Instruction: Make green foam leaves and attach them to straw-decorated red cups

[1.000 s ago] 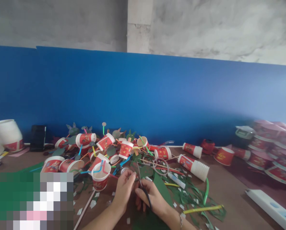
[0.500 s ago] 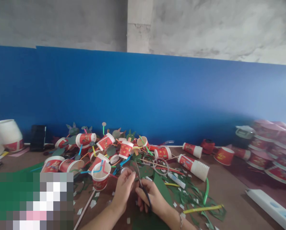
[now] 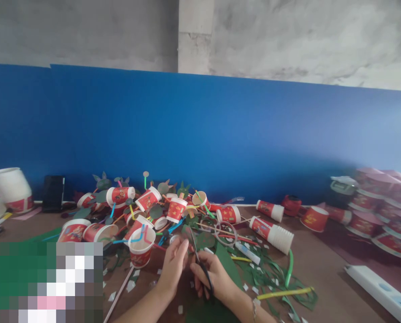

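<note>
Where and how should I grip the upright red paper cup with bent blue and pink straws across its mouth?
Probably around the cup's red wall, from the near side: it stands upright, that wall is exposed, and straws cross its mouth.

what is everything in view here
Grey concrete wall: one, grey, background
Flat blue partition: count unclear, blue, behind
Brown tabletop: one, brown, below
Red-white paper cups: many, red-white, across tabletop
Thin plastic straws: several, multicoloured, among cups
Green paper pieces: many, green, foreground
Round tape ring: one, greyish, centre
White plastic power strip: one, white, lower right
Black-handled metal scissors: one pair held, black-grey, centre
Left hand, right hand: two, bare, centre
</note>
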`<move>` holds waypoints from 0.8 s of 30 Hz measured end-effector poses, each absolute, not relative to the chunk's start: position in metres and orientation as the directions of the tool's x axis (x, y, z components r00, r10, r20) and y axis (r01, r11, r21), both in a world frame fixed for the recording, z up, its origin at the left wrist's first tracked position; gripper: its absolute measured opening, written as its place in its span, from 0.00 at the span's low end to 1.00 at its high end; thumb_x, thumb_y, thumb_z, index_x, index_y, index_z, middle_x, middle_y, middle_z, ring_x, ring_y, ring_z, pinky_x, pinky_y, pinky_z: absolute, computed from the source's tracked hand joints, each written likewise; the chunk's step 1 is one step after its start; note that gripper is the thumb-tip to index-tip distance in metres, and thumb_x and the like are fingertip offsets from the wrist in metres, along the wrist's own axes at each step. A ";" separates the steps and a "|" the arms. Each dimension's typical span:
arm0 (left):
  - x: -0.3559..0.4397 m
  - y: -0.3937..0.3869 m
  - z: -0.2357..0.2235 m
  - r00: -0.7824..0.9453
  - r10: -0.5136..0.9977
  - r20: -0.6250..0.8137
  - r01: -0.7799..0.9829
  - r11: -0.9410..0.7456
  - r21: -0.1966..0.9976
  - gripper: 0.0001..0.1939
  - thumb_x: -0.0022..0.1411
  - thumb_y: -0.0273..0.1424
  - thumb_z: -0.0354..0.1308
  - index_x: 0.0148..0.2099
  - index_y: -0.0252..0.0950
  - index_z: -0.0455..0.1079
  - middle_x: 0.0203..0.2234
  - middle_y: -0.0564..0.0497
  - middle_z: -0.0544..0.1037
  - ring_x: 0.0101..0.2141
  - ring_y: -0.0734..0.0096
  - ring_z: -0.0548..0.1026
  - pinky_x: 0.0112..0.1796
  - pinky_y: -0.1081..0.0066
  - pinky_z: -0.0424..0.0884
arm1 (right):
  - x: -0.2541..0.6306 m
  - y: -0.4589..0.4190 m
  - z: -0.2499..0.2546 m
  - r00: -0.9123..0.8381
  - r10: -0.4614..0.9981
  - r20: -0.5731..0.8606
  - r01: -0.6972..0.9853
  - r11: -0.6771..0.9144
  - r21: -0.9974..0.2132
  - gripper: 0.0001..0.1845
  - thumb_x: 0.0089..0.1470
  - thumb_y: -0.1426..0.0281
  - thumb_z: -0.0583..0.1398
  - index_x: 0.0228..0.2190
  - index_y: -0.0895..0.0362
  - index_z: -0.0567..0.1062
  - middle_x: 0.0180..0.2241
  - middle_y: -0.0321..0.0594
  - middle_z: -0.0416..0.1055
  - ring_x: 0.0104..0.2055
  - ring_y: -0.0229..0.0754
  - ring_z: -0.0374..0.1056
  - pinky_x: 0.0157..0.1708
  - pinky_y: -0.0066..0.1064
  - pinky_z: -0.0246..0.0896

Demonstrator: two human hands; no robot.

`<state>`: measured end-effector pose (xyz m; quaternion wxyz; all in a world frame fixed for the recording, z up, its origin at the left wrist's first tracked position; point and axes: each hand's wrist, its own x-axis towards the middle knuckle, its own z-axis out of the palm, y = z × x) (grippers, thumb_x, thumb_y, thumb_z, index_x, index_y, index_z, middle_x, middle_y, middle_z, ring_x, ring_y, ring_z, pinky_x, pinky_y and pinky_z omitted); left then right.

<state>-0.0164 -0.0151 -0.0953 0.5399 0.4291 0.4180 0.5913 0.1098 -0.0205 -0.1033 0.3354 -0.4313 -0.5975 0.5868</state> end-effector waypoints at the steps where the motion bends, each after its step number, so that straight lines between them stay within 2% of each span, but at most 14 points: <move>1: -0.017 -0.014 -0.098 -0.054 0.997 0.060 -0.268 -0.072 0.961 0.18 0.55 0.45 0.56 0.25 0.38 0.57 0.13 0.62 0.55 0.17 0.79 0.51 0.20 0.76 0.51 | 0.110 -0.020 -0.104 -0.406 0.908 -0.103 0.115 -0.061 -0.992 0.23 0.44 0.51 0.60 0.26 0.58 0.65 0.12 0.29 0.65 0.10 0.31 0.59 0.06 0.16 0.47; 9: -0.020 -0.008 -0.107 -0.029 0.991 0.132 -0.206 -0.135 0.969 0.16 0.56 0.42 0.56 0.26 0.37 0.57 0.20 0.58 0.60 0.24 0.75 0.59 0.26 0.75 0.58 | 0.111 -0.021 -0.105 -0.431 0.901 -0.056 0.027 -0.049 -0.998 0.24 0.44 0.50 0.61 0.26 0.59 0.65 0.14 0.31 0.66 0.12 0.31 0.62 0.09 0.17 0.50; 18: -0.018 -0.012 -0.098 -0.018 0.995 0.093 -0.206 -0.095 0.974 0.19 0.56 0.44 0.55 0.24 0.39 0.52 0.16 0.62 0.53 0.19 0.78 0.51 0.21 0.76 0.50 | 0.112 -0.021 -0.103 -0.417 0.906 -0.073 0.076 -0.045 -0.996 0.25 0.44 0.49 0.60 0.26 0.58 0.65 0.12 0.29 0.64 0.11 0.31 0.59 0.07 0.17 0.46; 24: -0.019 -0.013 -0.096 -0.016 0.996 0.092 -0.199 -0.094 0.975 0.20 0.55 0.45 0.55 0.23 0.39 0.51 0.14 0.62 0.53 0.18 0.78 0.51 0.20 0.75 0.49 | 0.112 -0.021 -0.099 -0.402 0.910 -0.096 0.123 -0.051 -0.991 0.21 0.46 0.52 0.60 0.26 0.58 0.66 0.12 0.29 0.64 0.10 0.30 0.58 0.06 0.17 0.45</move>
